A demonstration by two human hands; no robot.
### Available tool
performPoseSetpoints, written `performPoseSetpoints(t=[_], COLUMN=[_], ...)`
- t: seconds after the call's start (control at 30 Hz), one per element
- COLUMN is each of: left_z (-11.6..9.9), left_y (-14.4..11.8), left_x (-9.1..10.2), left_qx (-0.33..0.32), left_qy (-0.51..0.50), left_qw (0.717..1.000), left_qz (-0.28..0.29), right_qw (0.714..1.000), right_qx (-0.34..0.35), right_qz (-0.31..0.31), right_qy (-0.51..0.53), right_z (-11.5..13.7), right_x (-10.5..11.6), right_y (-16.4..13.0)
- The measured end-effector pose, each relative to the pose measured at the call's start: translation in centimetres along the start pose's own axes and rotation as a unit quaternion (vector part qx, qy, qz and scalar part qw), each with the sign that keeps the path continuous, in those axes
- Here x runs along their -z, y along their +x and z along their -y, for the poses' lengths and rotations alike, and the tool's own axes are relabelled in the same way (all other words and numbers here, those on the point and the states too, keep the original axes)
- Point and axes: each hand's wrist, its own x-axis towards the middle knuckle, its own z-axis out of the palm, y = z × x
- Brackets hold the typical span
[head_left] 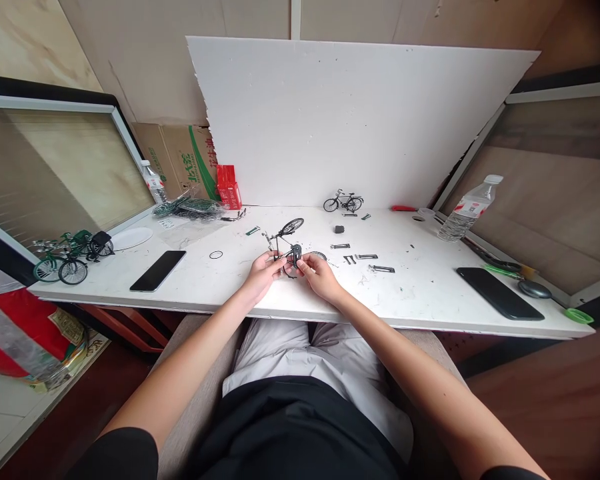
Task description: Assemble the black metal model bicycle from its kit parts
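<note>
Small black bicycle [296, 252], gripped at frame centre.
Left hand [262, 275] clamped on it, seemingly to steady; right hand [320, 275] pinching its lower part. Assembled bicycle [344, 203] stands upper centre, likely out of the way; loose parts [383, 269] right of centre, apparently spread within reach.

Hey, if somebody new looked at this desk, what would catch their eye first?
Probably the big, flat white board standing along the back of the white tabletop. Next, front and centre, the bare left hand and right hand hold a small black model bicycle. Another black model bicycle with two spoked wheels stands just before the board, and a green-and-black cluster of model bicycles sits at the far left.
</note>
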Motion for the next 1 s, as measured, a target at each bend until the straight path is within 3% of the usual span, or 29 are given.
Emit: performPoseSetpoints(t=[0.37, 0.63, 0.73, 0.83, 0.9, 1.0], left_z=[0.4, 0.3, 0.4, 0.4, 0.4, 0.5], left_y=[0.1, -0.1, -0.1, 0.1, 0.2, 0.3], left_x=[0.3, -0.1, -0.1, 0.0, 0.1, 0.2], left_qx=[0.0, -0.027, -0.03, -0.032, -0.032, -0.031], left_qy=[0.023, -0.002, 0.004, 0.002, 0.003, 0.006], left_qw=[1.0, 0.999, 0.999, 0.999, 0.999, 0.999], left_qz=[-0.004, -0.027, -0.035, -0.037, -0.039, -0.038], right_qw=[0.999, 0.986, 0.96, 0.907, 0.883, 0.872], right_qx=[0.014, 0.016, 0.03, 0.052, 0.042, 0.016], right_qz=[-0.017, -0.109, -0.112, -0.077, -0.047, -0.011], right_qy=[-0.039, -0.122, -0.254, -0.412, -0.466, -0.489], right_z=[0.3, 0.3, 0.8, 1.0, 0.8, 0.1], right_x=[-0.1, 0.3, 1.7, 3.4, 4.1, 4.5], right_y=[-0.1, -0.2, 0.0, 0.3, 0.4, 0.5])
